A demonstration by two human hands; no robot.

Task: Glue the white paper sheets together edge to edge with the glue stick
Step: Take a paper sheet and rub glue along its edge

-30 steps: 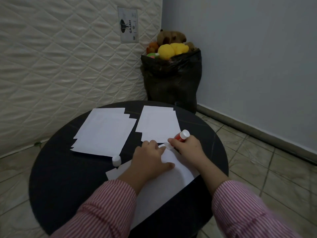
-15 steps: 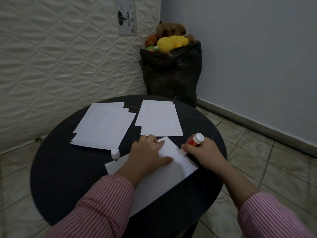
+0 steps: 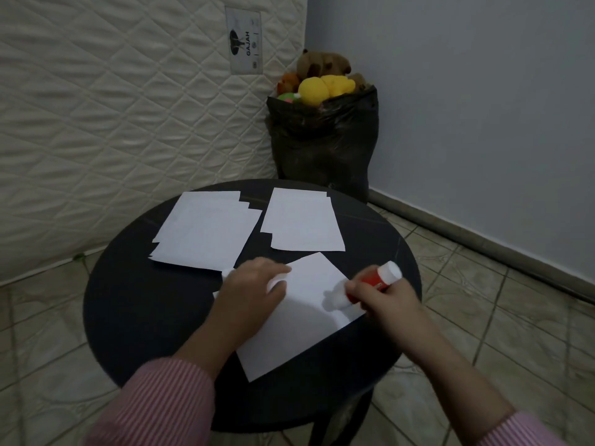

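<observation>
Left hand [image 3: 254, 284] motion-blurred, hiding most of the glue cap [image 3: 227, 272]; glue stick [image 3: 370, 284] tip blurred too.

place: home room; signs: quilted mattress [image 3: 112, 117] upright against wall; black bag [image 3: 322, 146] of plush toys [image 3: 322, 83]; tiled floor [image 3: 483, 300]

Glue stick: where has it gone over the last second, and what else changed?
The right hand slid the glue stick from the far corner of the near sheet down its right edge. The left hand stayed pressing that sheet. The two stacks and cap stayed put.
</observation>
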